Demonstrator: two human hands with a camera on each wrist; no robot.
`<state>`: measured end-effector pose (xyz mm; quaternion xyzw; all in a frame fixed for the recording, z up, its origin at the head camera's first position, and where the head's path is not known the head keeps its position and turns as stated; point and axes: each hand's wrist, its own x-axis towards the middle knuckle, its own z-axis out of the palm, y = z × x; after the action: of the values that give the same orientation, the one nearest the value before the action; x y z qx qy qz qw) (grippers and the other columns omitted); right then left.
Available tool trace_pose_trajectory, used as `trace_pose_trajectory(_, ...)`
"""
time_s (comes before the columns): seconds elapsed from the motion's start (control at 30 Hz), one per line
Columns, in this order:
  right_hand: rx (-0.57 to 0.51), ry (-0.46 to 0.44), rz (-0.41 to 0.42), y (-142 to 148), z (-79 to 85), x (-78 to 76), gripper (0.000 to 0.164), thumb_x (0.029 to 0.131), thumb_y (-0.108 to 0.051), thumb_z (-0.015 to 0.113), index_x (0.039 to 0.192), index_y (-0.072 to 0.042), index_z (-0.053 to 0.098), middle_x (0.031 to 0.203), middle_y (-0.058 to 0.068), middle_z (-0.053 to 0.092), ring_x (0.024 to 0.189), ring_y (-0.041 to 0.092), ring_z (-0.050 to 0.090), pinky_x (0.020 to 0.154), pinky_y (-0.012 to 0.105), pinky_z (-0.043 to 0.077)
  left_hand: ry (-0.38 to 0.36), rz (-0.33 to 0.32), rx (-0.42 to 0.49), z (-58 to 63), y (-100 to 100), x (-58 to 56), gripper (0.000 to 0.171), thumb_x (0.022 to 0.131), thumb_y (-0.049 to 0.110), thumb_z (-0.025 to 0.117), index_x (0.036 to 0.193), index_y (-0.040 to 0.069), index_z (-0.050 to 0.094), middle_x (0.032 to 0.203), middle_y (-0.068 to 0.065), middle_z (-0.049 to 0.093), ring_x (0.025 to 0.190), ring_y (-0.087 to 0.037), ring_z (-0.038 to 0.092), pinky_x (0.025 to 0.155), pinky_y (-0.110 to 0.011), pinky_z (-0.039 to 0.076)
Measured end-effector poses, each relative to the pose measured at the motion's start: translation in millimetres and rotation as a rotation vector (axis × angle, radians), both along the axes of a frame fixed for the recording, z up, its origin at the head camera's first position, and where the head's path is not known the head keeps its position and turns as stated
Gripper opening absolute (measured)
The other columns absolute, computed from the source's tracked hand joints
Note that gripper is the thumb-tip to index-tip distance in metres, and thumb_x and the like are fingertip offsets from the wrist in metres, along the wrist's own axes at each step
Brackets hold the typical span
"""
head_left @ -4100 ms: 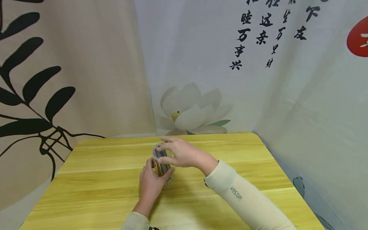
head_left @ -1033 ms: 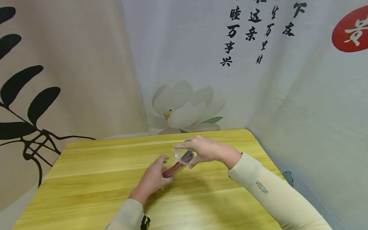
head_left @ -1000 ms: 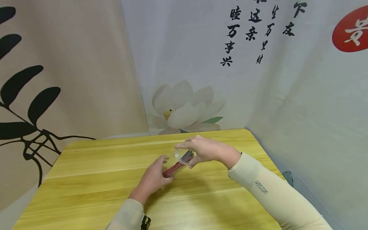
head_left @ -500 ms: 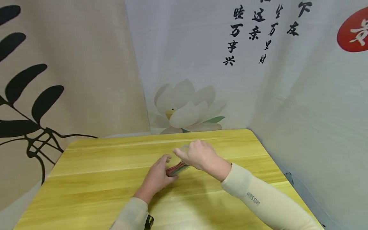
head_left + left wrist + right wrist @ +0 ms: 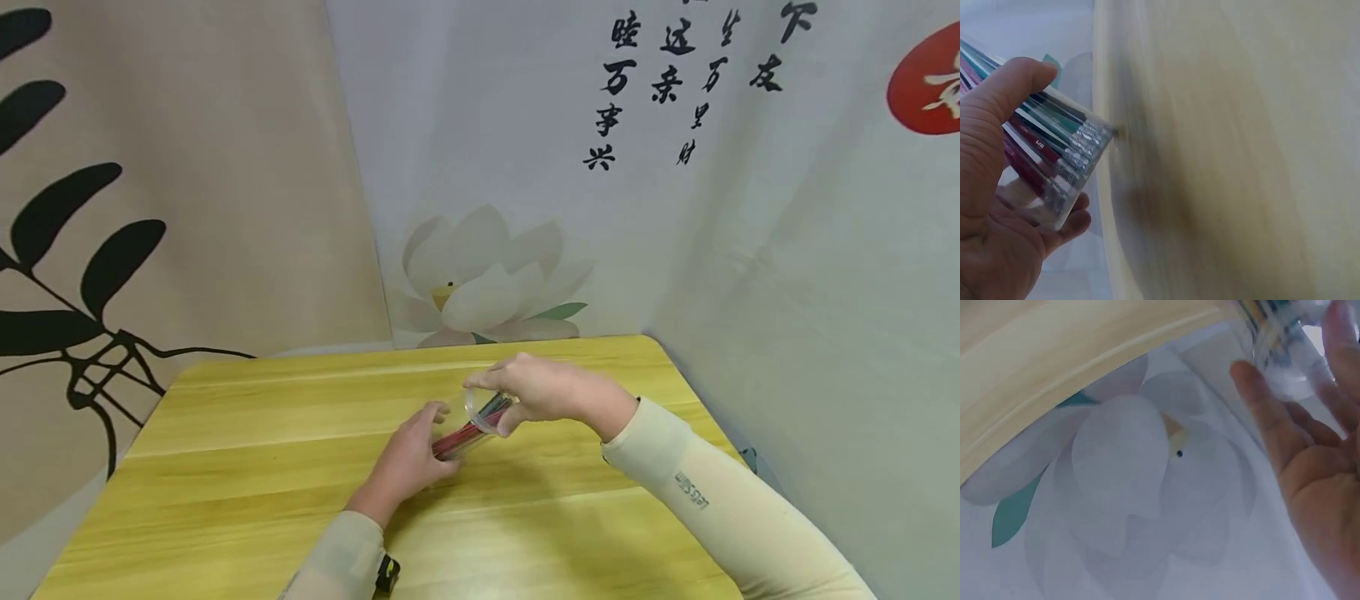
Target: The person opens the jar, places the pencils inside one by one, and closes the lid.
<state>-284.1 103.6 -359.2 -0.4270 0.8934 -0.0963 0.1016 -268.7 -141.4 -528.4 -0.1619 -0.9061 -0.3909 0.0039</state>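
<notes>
A clear plastic tube (image 5: pixel 453 443) of red and dark pencils is held tilted over the table, its capped end up to the right. My left hand (image 5: pixel 408 458) grips its lower end; in the left wrist view, thumb and fingers wrap the clear wall around the pencils (image 5: pixel 1041 140), whose silvery ends sit at the flat base. My right hand (image 5: pixel 547 392) has fingers and thumb spread around the clear lid (image 5: pixel 480 412) at the upper end. In the right wrist view, the lid (image 5: pixel 1291 375) lies between thumb and fingers, partly out of frame.
A yellow wood-grain table (image 5: pixel 262 467) lies below both hands. Behind it hangs a pale cloth backdrop (image 5: pixel 487 125) with a printed lotus (image 5: pixel 487 283), writing and dark leaves. A dark band (image 5: pixel 387 575) shows at the left sleeve.
Since 4.1 s ago the tube has swung to lean right. Half a second ago the right hand was twisted over the lid; it has turned back, uncovering the rim. The left hand keeps its grip.
</notes>
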Motion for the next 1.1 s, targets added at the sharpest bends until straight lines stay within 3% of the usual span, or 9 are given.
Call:
trace_pose_trajectory(0.17,0.024,0.015,-0.018,-6.0,-5.8,5.3,0.079,0.103,-0.03,0.074,0.169,-0.016,0.032,0.17,0.02,0.039,0.133,0.029,0.068,0.109,0.042,0.056,-0.044,0.016,0.066,-1.9,-5.3,-3.6,0.083,0.082,0.02,0.093,0.151,0.009,0.048,0.141,-0.021,0.065,0.114,-0.032,0.073,0.096,-0.054,0.061)
trace_pose_trajectory(0.43,0.037,0.088,-0.142,-20.6,2.6,-0.2,0.086,0.078,-0.025,0.096,0.154,-0.015,0.057,0.148,0.009,0.066,0.126,0.024,0.07,0.102,0.037,0.06,-0.013,-0.019,0.052,-0.7,-7.3,-16.7,0.085,0.081,0.022,0.094,0.152,0.011,0.048,0.143,-0.017,0.065,0.114,-0.027,0.075,0.097,-0.052,0.061)
trace_pose_trajectory(0.63,0.076,0.089,-0.14,-29.3,-0.7,-4.9,0.082,0.085,-0.042,0.091,0.152,-0.008,0.057,0.136,0.01,0.072,0.102,0.017,0.075,0.088,0.032,0.062,-0.012,-0.012,0.07,-4.0,-13.7,-20.4,0.084,0.079,0.017,0.095,0.15,0.01,0.05,0.141,-0.018,0.066,0.113,-0.029,0.075,0.096,-0.053,0.061)
trace_pose_trajectory(0.7,0.038,0.098,-0.13,-27.3,-5.0,-3.7,0.075,0.087,-0.048,0.088,0.141,-0.003,0.063,0.116,0.009,0.076,0.083,0.012,0.071,0.073,0.027,0.059,-0.003,0.007,0.063,-5.0,-12.2,-14.6,0.083,0.079,0.017,0.096,0.148,0.01,0.051,0.14,-0.018,0.066,0.111,-0.029,0.075,0.095,-0.052,0.061)
trace_pose_trajectory(0.8,-0.015,0.146,-0.187,-24.8,-14.8,-0.6,0.054,0.091,-0.058,0.079,0.098,-0.005,0.07,0.074,-0.003,0.061,0.057,0.005,0.049,0.053,0.022,0.043,0.016,0.026,0.045,-5.4,-7.1,-6.5,0.083,0.079,0.018,0.095,0.148,0.008,0.051,0.139,-0.019,0.067,0.107,-0.027,0.075,0.092,-0.05,0.062)
trace_pose_trajectory(0.87,-0.04,0.157,-0.277,-24.2,-21.8,3.4,0.058,0.094,-0.064,0.071,0.069,-0.013,0.056,0.058,-0.008,0.041,0.048,0.006,0.032,0.046,0.023,0.033,0.03,0.035,0.031,-4.7,-2.5,-1.2,0.083,0.079,0.018,0.095,0.148,0.007,0.051,0.138,-0.02,0.066,0.104,-0.025,0.075,0.091,-0.049,0.062)
trace_pose_trajectory(0.93,-0.034,0.169,-0.382,-25.4,-26.7,8.1,0.07,0.097,-0.073,0.059,0.057,-0.019,0.04,0.054,-0.009,0.029,0.046,0.008,0.027,0.045,0.025,0.031,0.043,0.048,0.019,-3.4,2.3,3.6,0.082,0.079,0.018,0.096,0.147,0.006,0.051,0.138,-0.02,0.066,0.101,-0.024,0.075,0.09,-0.048,0.062)
trace_pose_trajectory(1.03,0.027,0.115,-0.524,-25.4,-25.5,15.2,0.08,0.097,-0.085,0.045,0.05,-0.02,0.043,0.05,-0.007,0.035,0.045,0.013,0.039,0.048,0.03,0.04,0.055,0.06,-0.011,-1.0,9.8,11.0,0.083,0.077,0.018,0.097,0.145,0.006,0.052,0.138,-0.02,0.067,0.098,-0.023,0.073,0.09,-0.049,0.061)
trace_pose_trajectory(1.1,0.055,0.084,-0.569,-21.3,-23.2,18.3,0.085,0.095,-0.089,0.041,0.061,-0.013,0.063,0.061,0.0,0.056,0.055,0.02,0.058,0.057,0.034,0.05,0.072,0.065,-0.042,-0.2,15.0,16.2,0.082,0.077,0.019,0.098,0.145,0.008,0.052,0.137,-0.019,0.067,0.1,-0.024,0.072,0.092,-0.049,0.061)
